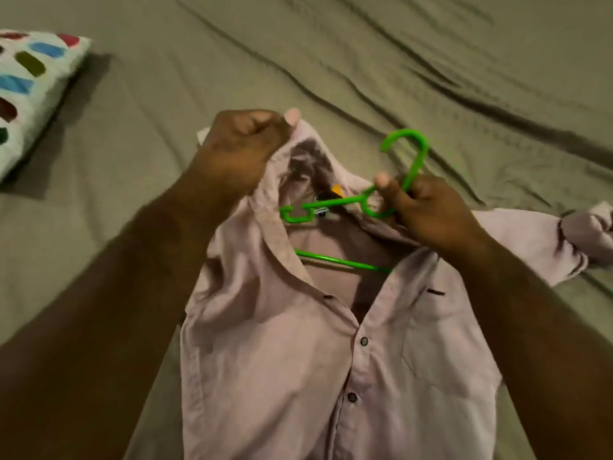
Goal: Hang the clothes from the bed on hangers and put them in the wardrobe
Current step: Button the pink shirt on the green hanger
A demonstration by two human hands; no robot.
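- The pale pink shirt (298, 360) lies front-up on the bed sheet (365, 44). It is buttoned from mid-chest down, and its neck gapes open between the two grips.
- The green hanger (325, 204) sits partly in that opening. Its lower bar (341, 262) runs inside the shirt below the right-hand grip, one arm juts bare over the collar (268, 224) toward the left-hand grip, and the hook rises above the right-hand grip.
- The right hand (428, 214) is clenched round the hanger's neck just under the hook, thumb and fingers pinching the plastic.
- The left hand (238, 151) grasps a bunch of shoulder or collar cloth in a closed fist, lifted clear of the hanger's bare arm.
- This shirt looks about half hung. The shoulder under the right-hand grip seems to cover its hanger arm, though the hand hides the spot; the shoulder in the left-hand grip is not yet over the other arm.
- Left to do: draw that shoulder over, settle the collar, lift the shirt, and carry it to the wardrobe, which is out of view.
- Outward from the right-hand grip a bunched sleeve (583, 234) rests on the sheet; far beyond the left-hand grip lies a patterned pillow (30, 84).
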